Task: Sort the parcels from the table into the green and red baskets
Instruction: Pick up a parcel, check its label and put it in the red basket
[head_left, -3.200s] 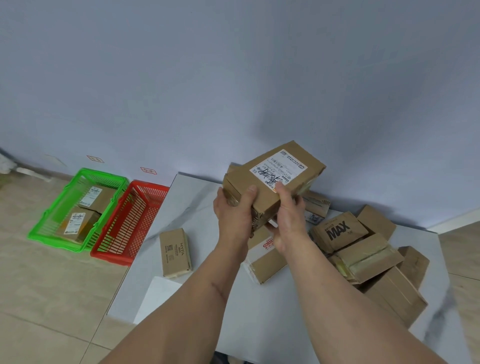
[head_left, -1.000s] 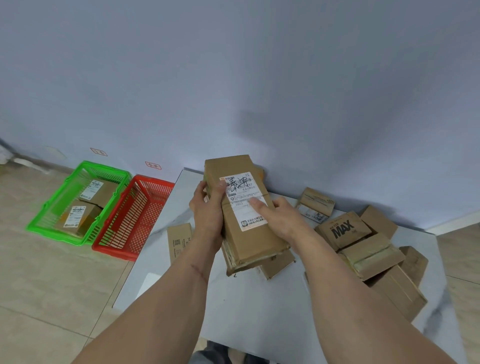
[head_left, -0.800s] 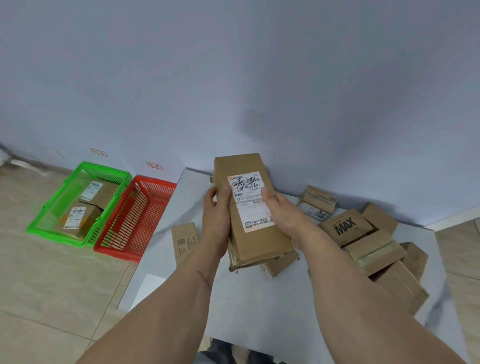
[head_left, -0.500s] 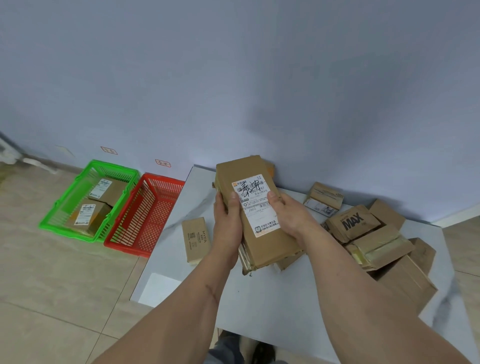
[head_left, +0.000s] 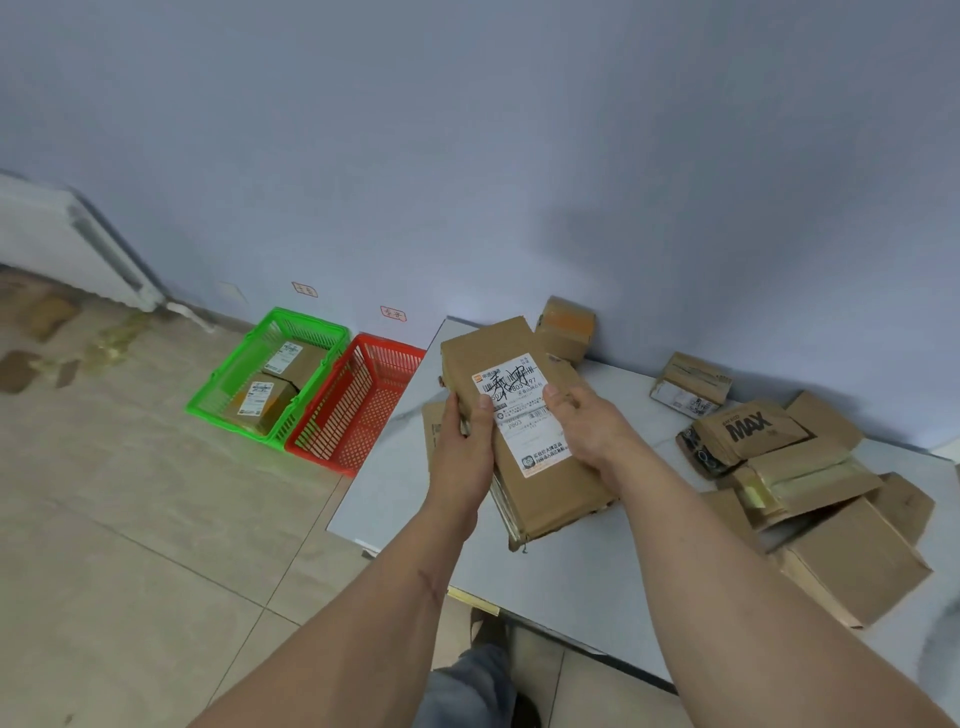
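Observation:
I hold a long brown cardboard parcel (head_left: 540, 483) with a white shipping label above the table, label side up. My left hand (head_left: 465, 447) grips its left edge with the thumb on top. My right hand (head_left: 589, 431) grips its right edge, thumb on the label. On the floor to the left stand the green basket (head_left: 218, 395), holding two labelled parcels, and the red basket (head_left: 358, 410) beside it, which looks empty. More brown parcels, one marked MAX (head_left: 748, 431), lie piled on the right of the white table (head_left: 597, 582).
A small parcel (head_left: 566, 327) and another (head_left: 691, 384) lie by the wall at the table's back. One flat parcel (head_left: 431, 426) lies partly hidden under my left hand. Tiled floor spreads to the left, with a white radiator (head_left: 67, 244) far left.
The parcel has been turned from crosswise to lengthwise, label toward me, and lowered a little. My view has swung left, so the baskets now sit nearer the middle.

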